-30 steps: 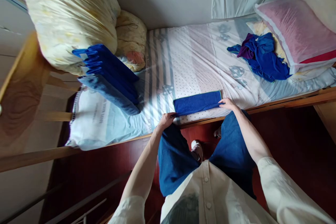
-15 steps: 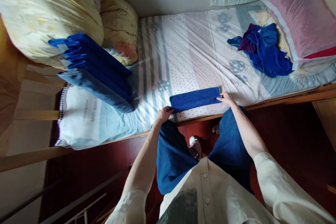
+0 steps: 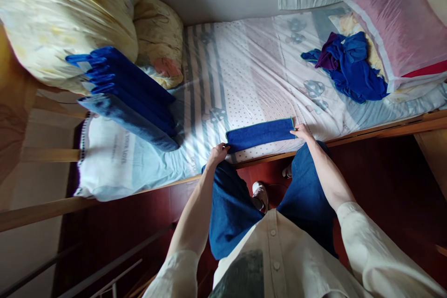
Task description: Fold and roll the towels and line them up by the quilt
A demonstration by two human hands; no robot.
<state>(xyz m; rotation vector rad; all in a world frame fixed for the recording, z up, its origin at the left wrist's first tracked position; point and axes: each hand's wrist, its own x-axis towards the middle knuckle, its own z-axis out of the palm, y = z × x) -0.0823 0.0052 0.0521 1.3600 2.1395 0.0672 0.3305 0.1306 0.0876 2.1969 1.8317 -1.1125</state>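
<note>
A blue towel (image 3: pixel 260 135), folded into a long narrow strip with green edging, lies flat along the near edge of the bed. My left hand (image 3: pixel 219 152) pinches its left end at the near corner. At the opposite end, my right hand (image 3: pixel 302 132) grips the right edge between thumb and fingers. Further left, a row of folded blue towels (image 3: pixel 134 91) stands on the mattress, with a lighter blue folded one (image 3: pixel 127 121) at its near side.
A crumpled pile of blue and purple cloths (image 3: pixel 356 67) lies on the right, by a pink pillow (image 3: pixel 408 32). Large yellowish bundles (image 3: pixel 70 23) fill the back left. The wooden bed rail (image 3: pixel 377 137) runs along the front, above a red floor (image 3: pixel 370 181).
Almost nothing differs. Both hands keep their hold on the strip's ends, with a very slight shift, and the view has moved a little.
</note>
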